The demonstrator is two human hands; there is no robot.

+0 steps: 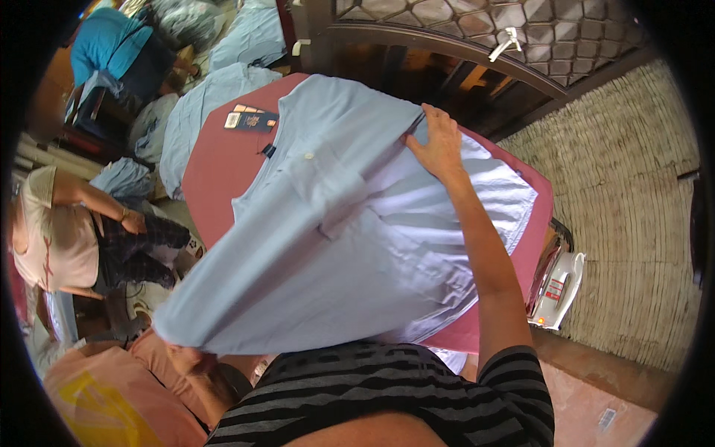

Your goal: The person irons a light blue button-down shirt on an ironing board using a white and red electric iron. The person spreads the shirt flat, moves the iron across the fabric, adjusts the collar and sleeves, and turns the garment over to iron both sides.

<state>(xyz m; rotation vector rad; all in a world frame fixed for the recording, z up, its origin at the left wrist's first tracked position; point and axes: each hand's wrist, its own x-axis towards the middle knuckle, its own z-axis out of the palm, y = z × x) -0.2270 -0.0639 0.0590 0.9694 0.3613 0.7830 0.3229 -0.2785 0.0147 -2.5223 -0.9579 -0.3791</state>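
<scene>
A light blue shirt [298, 276] lies across a pink ironing board [205, 171], partly folded over itself, with wrinkles in its paler right part. Its neckline faces the far left, where dark and white hang tags [253, 120] rest on the board. At the far right edge of the fold, my right hand [438, 145] pinches the cloth between thumb and fingers. My left hand [190, 360] grips the near left edge, lifting it past the board; the cloth hides part of its fingers.
A white iron [560, 290] stands at the board's right end. Beyond the board is a dark metal door with a lattice panel [506, 48]. Two other people, one in a blue top [112, 45] and one in a pale top [56, 238], are at the left. Light blue garments [201, 104] are piled there.
</scene>
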